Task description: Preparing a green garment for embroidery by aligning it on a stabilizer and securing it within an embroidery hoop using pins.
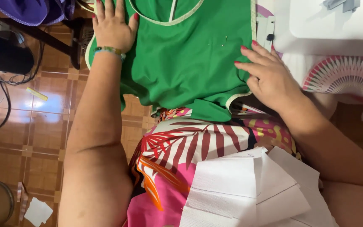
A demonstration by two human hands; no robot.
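Green garment (181, 63) lies spread between both hands; left hand (113, 26) presses flat, fingers splayed, on its left edge; right hand (267, 75) rests on its right edge, fingers loosely bent, possibly pinching fabric.

The green garment (181, 59) I'm working on is plain, bright cloth with pale cream binding along its curved neckline and side edges, spread flat in front of the white sewing machine (332, 25), just to its left. Its lower edge hangs off toward my lap, folded under in 1 loose corner. 1 small pin sits in the cloth close to the machine.
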